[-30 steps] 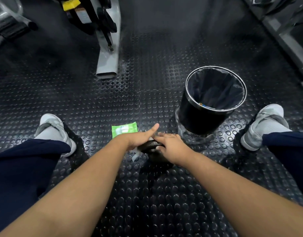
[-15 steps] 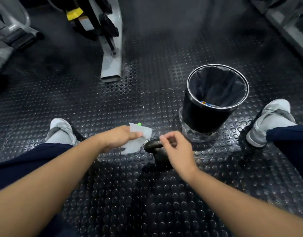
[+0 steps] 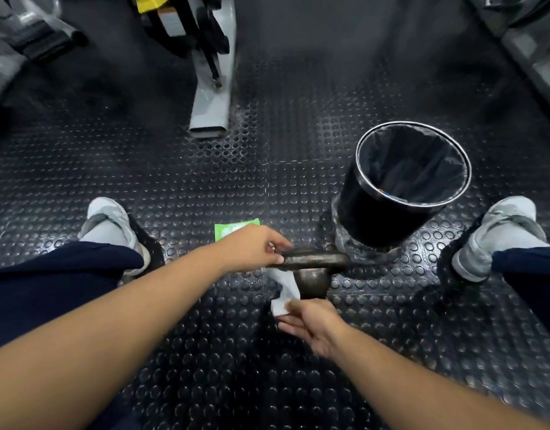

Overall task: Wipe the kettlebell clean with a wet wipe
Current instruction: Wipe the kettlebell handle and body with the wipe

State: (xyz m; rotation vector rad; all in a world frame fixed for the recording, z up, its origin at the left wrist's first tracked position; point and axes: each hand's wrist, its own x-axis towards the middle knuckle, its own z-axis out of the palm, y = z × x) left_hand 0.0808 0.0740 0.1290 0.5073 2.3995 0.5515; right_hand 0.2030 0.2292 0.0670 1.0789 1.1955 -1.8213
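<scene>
The wipe [image 3: 286, 290] moved to the right hand [image 3: 314, 324], pinched; left hand [image 3: 252, 248] grips the kettlebell [image 3: 314, 277] over studded flooring [image 3: 205, 187].

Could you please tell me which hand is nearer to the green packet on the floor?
Left. The left hand grips the kettlebell by its handle, right beside the green packet; the right hand holds the wipe on the kettlebell's near side.
</scene>
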